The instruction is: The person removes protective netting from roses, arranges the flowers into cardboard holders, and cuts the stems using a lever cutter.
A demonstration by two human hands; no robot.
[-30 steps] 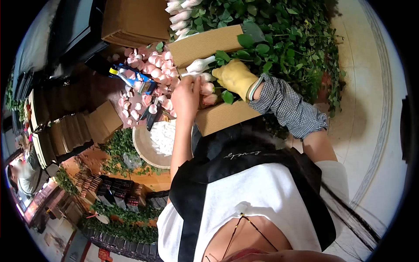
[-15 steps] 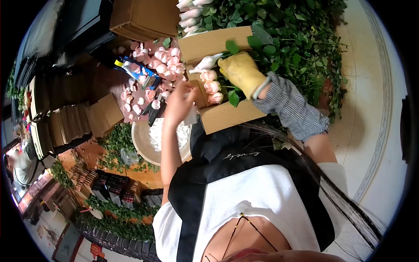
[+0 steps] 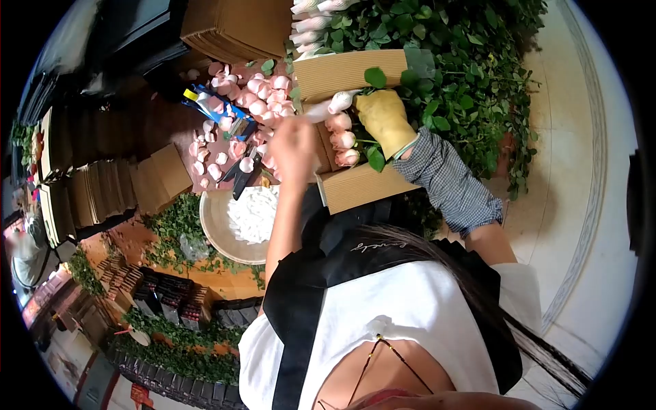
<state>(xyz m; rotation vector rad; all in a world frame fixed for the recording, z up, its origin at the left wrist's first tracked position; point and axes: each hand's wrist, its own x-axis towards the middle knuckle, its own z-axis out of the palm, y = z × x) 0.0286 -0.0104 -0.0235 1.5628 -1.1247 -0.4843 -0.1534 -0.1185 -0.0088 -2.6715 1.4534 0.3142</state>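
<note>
My left hand, bare and blurred by motion, has its fingers curled at the loose end of a white mesh sleeve. That sleeve covers a rose head. My right hand, in a yellow glove, is closed around rose stems just behind the heads; the stems inside the glove are hidden. Below the sleeved head, several uncovered pale pink roses lie in a row. They rest over a folded corrugated cardboard sheet, whose flaps rise on both sides.
A round bowl holds white mesh sleeves. Loose pink petals lie scattered near a black-handled tool and a blue item. Leafy stems pile up at right. Stacked cardboard stands behind; more sleeved roses lie beyond.
My left hand has moved right and up to the end of the mesh sleeve. The gloved hand keeps its hold beside the roses. The whole view has shifted slightly.
</note>
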